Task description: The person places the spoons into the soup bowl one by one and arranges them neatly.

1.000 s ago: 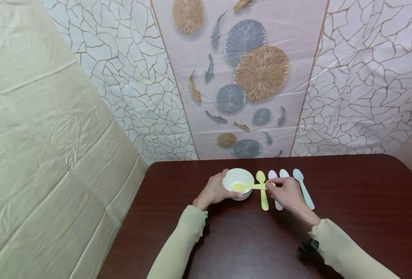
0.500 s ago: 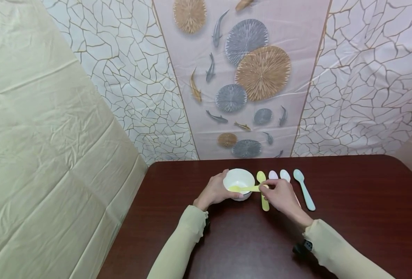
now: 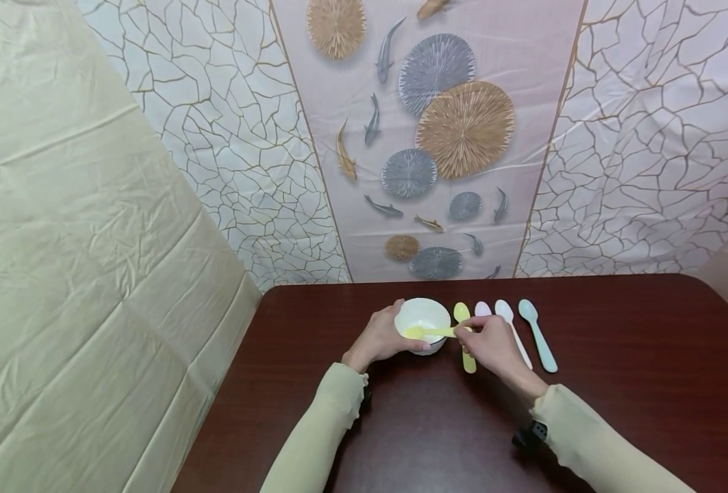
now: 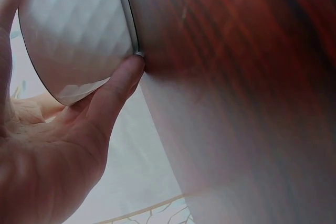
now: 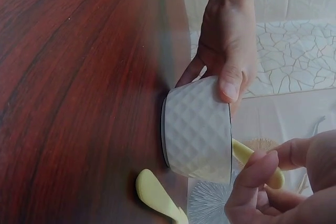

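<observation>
On the dark table, a white bowl [image 3: 422, 311] stands upright, its outside wall [image 5: 197, 129] textured with diamonds. My left hand [image 3: 382, 334] grips it from the left, thumb at the near rim and fingers around the side. Between thumb and fingertips, my right hand [image 3: 494, 346] pinches the handle of a pale yellow spoon [image 3: 439, 332]. That spoon lies across the bowl's rim, its scoop inside. Another yellow spoon [image 3: 469, 361] lies on the table beneath the right hand, partly covered. A lilac spoon [image 3: 482, 309] beside it is mostly hidden by the same hand.
Right of the lilac spoon lie a white spoon [image 3: 504, 311] and a mint green spoon [image 3: 537, 335], roughly side by side. Behind the table [image 3: 635, 356] hangs a patterned cloth [image 3: 400, 226]; a plain cream cloth [image 3: 92, 274] drapes along the left.
My right hand has shifted left with the yellow spoon, whose scoop slid slightly left inside the bowl. More of the white spoon now shows. The left hand keeps its grip.
</observation>
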{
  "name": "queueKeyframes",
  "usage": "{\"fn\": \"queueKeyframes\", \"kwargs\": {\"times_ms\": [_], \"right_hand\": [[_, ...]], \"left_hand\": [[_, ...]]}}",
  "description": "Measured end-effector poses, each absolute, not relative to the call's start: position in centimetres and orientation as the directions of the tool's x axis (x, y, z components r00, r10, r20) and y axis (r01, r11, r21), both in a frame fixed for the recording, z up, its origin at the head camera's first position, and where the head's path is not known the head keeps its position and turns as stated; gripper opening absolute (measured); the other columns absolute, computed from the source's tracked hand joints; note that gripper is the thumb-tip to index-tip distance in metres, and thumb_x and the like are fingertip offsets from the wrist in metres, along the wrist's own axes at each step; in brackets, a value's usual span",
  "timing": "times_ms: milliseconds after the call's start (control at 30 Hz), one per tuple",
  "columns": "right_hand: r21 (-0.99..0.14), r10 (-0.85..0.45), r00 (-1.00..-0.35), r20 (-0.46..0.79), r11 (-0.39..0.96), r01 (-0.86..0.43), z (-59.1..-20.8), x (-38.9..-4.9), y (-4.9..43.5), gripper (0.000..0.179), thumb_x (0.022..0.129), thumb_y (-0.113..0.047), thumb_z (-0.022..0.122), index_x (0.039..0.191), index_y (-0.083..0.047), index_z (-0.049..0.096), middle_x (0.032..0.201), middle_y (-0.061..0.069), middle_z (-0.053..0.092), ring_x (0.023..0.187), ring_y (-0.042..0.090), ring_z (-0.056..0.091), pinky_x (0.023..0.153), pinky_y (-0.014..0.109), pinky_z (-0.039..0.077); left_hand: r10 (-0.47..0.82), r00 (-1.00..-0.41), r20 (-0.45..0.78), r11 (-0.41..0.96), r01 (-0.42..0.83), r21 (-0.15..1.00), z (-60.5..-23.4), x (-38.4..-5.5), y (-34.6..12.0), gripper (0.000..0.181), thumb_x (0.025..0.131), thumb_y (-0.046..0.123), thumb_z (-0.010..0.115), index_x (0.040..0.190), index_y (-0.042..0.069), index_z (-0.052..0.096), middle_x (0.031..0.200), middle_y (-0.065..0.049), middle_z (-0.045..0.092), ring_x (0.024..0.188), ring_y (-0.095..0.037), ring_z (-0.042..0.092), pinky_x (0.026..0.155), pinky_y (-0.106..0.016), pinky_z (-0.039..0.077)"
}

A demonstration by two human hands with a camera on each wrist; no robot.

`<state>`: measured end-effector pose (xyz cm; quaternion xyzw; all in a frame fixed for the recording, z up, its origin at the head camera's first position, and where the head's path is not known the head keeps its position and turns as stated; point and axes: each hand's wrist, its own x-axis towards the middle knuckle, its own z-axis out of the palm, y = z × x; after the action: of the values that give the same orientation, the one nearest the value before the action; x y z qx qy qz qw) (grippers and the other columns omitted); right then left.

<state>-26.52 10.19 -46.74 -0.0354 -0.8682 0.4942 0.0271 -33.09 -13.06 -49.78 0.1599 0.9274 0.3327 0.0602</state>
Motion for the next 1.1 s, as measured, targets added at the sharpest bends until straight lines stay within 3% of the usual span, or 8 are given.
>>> {"fn": "queueKeyframes", "kwargs": {"times_ms": [333, 567, 767, 1100], "right_hand": [[-0.88, 0.065, -0.997, -0.031, 0.472, 0.058, -46.7, -25.8, 10.4, 0.028, 0.102, -0.024, 0.073, 0.101, 0.002, 0.084, 0.072, 0.007, 0.076, 0.062, 0.009, 0.066, 0.056, 0.024, 0.047], [-0.869, 0.083, -0.995, -0.048, 0.487, 0.082, -46.1, -25.1, 11.5, 0.031, 0.103, -0.033, 0.074, 0.106, -0.003, 0.084, 0.07, 0.005, 0.076, 0.06, 0.015, 0.067, 0.049, 0.027, 0.047], [-0.861, 0.093, -0.995, 0.021, 0.507, 0.03, -46.2, -24.5, 12.7, 0.033, 0.103, -0.032, 0.075, 0.109, -0.001, 0.083, 0.074, 0.01, 0.078, 0.063, 0.012, 0.07, 0.05, 0.027, 0.05], [-0.809, 0.125, -0.987, 0.099, 0.588, -0.006, -45.8, -23.3, 15.2, 0.039, 0.104, -0.038, 0.073, 0.115, -0.002, 0.083, 0.074, 0.007, 0.079, 0.067, 0.013, 0.074, 0.057, 0.026, 0.049]], "left_hand": [[0.328, -0.945, -0.015, 0.739, 0.246, 0.627, -49.8, -32.8, -12.9, 0.119, 0.079, 0.056, 0.095, 0.17, 0.006, 0.036, 0.163, -0.015, 0.057, 0.142, -0.03, 0.06, 0.114, -0.043, 0.053], [0.338, -0.941, 0.009, 0.736, 0.27, 0.621, -49.8, -32.8, -12.9, 0.114, 0.078, 0.054, 0.096, 0.166, 0.007, 0.041, 0.153, -0.013, 0.065, 0.132, -0.027, 0.065, 0.108, -0.038, 0.056], [0.341, -0.94, 0.007, 0.736, 0.272, 0.62, -49.9, -32.7, -13.0, 0.11, 0.077, 0.054, 0.097, 0.164, 0.009, 0.045, 0.15, -0.011, 0.067, 0.129, -0.025, 0.066, 0.106, -0.037, 0.056], [0.351, -0.936, 0.008, 0.718, 0.274, 0.64, -49.7, -32.9, -13.0, 0.115, 0.079, 0.053, 0.096, 0.168, 0.007, 0.039, 0.156, -0.014, 0.062, 0.137, -0.029, 0.064, 0.11, -0.043, 0.055]]}}
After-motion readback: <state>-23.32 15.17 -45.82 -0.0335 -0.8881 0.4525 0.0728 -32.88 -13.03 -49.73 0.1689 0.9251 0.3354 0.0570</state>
